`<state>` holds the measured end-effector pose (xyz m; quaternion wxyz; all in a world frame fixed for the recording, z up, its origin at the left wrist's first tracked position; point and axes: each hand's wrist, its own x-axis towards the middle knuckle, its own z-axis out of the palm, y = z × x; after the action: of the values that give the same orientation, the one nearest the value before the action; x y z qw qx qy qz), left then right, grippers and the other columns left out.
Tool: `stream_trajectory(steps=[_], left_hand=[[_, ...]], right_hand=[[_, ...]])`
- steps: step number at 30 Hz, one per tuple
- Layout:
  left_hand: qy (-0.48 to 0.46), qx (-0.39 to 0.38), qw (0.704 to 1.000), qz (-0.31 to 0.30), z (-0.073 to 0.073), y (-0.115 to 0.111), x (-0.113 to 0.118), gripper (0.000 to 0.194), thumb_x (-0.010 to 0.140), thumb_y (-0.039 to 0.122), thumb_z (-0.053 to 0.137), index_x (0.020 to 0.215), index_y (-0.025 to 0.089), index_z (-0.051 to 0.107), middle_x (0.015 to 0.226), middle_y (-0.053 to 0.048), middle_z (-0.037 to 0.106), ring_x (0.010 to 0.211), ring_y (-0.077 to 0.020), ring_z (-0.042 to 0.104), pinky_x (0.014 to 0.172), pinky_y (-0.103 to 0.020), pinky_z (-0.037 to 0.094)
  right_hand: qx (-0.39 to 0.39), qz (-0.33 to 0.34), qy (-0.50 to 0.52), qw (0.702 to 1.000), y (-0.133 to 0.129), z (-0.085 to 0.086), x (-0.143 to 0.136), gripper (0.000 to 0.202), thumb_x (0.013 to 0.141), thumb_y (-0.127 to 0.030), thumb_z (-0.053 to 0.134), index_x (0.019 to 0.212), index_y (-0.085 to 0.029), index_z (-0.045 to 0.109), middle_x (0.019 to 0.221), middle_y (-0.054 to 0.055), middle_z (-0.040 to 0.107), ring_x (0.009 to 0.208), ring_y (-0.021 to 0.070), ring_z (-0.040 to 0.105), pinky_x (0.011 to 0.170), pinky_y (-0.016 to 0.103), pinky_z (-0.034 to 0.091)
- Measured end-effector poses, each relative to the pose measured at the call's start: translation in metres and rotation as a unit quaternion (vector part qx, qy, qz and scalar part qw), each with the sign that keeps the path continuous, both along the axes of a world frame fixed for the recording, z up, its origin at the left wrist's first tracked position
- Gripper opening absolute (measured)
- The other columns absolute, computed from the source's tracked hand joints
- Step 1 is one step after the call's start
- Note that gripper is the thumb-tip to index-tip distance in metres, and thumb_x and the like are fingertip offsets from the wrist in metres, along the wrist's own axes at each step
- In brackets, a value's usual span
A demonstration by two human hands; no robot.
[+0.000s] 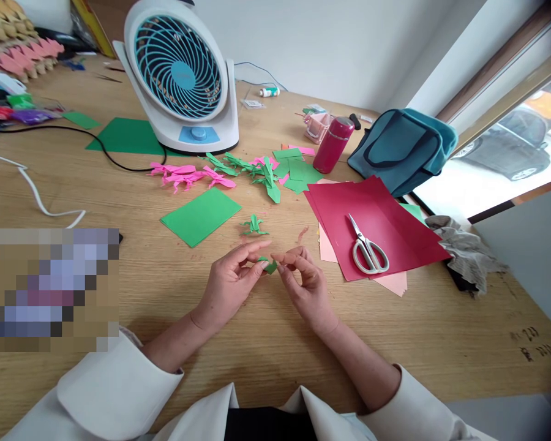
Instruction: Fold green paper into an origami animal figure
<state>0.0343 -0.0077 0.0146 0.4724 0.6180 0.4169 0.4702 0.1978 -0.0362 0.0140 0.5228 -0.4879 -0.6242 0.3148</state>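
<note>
Between my hands is a small folded piece of green paper, pinched at its two sides. My left hand holds its left side between thumb and fingers. At its right side, my right hand is closed on it with thumb and forefinger. Just beyond my fingers a small green folded paper figure rests on the table. A stack of green paper lies beyond my left hand. Further back are several pink folded figures and several green ones. My fingertips hide part of the piece.
Scissors lie on red sheets to the right. Behind them stand a red bottle and a teal bag. A white fan stands at the back, with a black cable running left from it. A blurred patch covers the left edge.
</note>
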Motion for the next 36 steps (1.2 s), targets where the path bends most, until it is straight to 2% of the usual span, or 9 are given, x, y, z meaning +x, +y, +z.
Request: stream_trajectory(steps=[2,5,9,11,13,16,20,26,36], left_hand=[[-0.007,0.006,1.000,-0.004,0.000,0.001,0.000,0.026,0.089,0.025,0.063,0.113,0.020,0.070,0.105,-0.004,0.066,0.086,-0.0125,0.067,0.079,-0.025,0.061],[-0.015,0.020,1.000,0.001,0.001,0.002,-0.001,0.017,0.090,0.027,0.062,0.102,0.018,0.071,0.100,-0.004,0.067,0.088,-0.0136,0.067,0.078,-0.025,0.062],[-0.006,0.030,0.999,-0.011,0.003,0.002,-0.001,0.018,0.093,0.025,0.058,0.106,0.019,0.069,0.103,-0.004,0.065,0.086,-0.0125,0.066,0.073,-0.022,0.061],[0.005,0.042,0.999,-0.016,0.003,0.001,-0.001,0.020,0.093,0.023,0.057,0.110,0.020,0.068,0.102,-0.004,0.062,0.086,-0.0118,0.065,0.071,-0.021,0.060],[0.003,0.036,0.999,-0.009,0.003,0.000,0.001,0.019,0.091,0.022,0.059,0.108,0.020,0.066,0.093,-0.001,0.058,0.080,-0.0102,0.062,0.070,-0.020,0.059],[-0.017,0.009,1.000,0.001,0.000,-0.001,0.003,0.017,0.090,0.023,0.061,0.107,0.020,0.062,0.084,0.002,0.050,0.074,-0.0091,0.060,0.071,-0.021,0.060],[-0.012,-0.003,1.000,-0.013,-0.001,-0.003,0.003,0.018,0.092,0.023,0.058,0.110,0.020,0.060,0.087,0.002,0.051,0.078,-0.0104,0.064,0.076,-0.024,0.060],[0.028,0.020,0.999,0.002,-0.005,-0.004,0.001,0.022,0.091,0.021,0.059,0.113,0.023,0.060,0.086,0.003,0.049,0.075,-0.0083,0.062,0.072,-0.020,0.056],[0.055,0.041,0.998,0.003,-0.006,-0.007,0.003,0.029,0.089,0.016,0.058,0.117,0.023,0.060,0.085,0.002,0.058,0.076,-0.0091,0.066,0.072,-0.019,0.054]], right_hand=[[-0.008,-0.008,-0.009,1.000,0.002,-0.001,0.001,0.020,0.091,-0.020,0.059,0.107,-0.025,0.070,0.088,0.003,0.058,0.084,0.0170,0.053,0.077,0.032,0.045],[-0.046,0.005,-0.007,0.999,0.003,-0.006,0.000,0.020,0.089,-0.022,0.062,0.108,-0.023,0.067,0.095,0.004,0.061,0.087,0.0172,0.055,0.077,0.032,0.045],[-0.084,0.048,0.054,0.994,0.002,-0.011,-0.003,0.021,0.090,-0.025,0.061,0.111,-0.022,0.059,0.102,0.005,0.063,0.088,0.0165,0.060,0.079,0.032,0.050],[-0.049,0.021,0.046,0.998,0.000,-0.009,-0.002,0.021,0.091,-0.024,0.061,0.111,-0.023,0.058,0.105,0.005,0.062,0.092,0.0168,0.060,0.080,0.031,0.049],[0.009,-0.012,-0.006,1.000,-0.001,-0.005,-0.001,0.019,0.091,-0.021,0.061,0.109,-0.023,0.059,0.103,0.005,0.061,0.093,0.0174,0.058,0.079,0.032,0.048],[0.048,-0.008,-0.050,0.998,-0.002,0.002,0.000,0.014,0.092,-0.017,0.059,0.103,-0.023,0.064,0.097,0.004,0.061,0.093,0.0180,0.057,0.082,0.033,0.047],[0.050,0.017,-0.045,0.998,-0.003,0.003,-0.001,0.017,0.094,-0.017,0.057,0.103,-0.025,0.069,0.097,0.005,0.060,0.094,0.0182,0.059,0.086,0.035,0.048],[0.053,0.019,-0.042,0.998,-0.003,-0.001,-0.003,0.021,0.093,-0.015,0.059,0.107,-0.024,0.071,0.097,0.005,0.061,0.093,0.0174,0.059,0.083,0.033,0.049],[0.071,-0.010,-0.051,0.996,-0.003,-0.003,-0.004,0.017,0.091,-0.013,0.061,0.097,-0.024,0.072,0.092,0.004,0.063,0.088,0.0168,0.061,0.079,0.032,0.050]])
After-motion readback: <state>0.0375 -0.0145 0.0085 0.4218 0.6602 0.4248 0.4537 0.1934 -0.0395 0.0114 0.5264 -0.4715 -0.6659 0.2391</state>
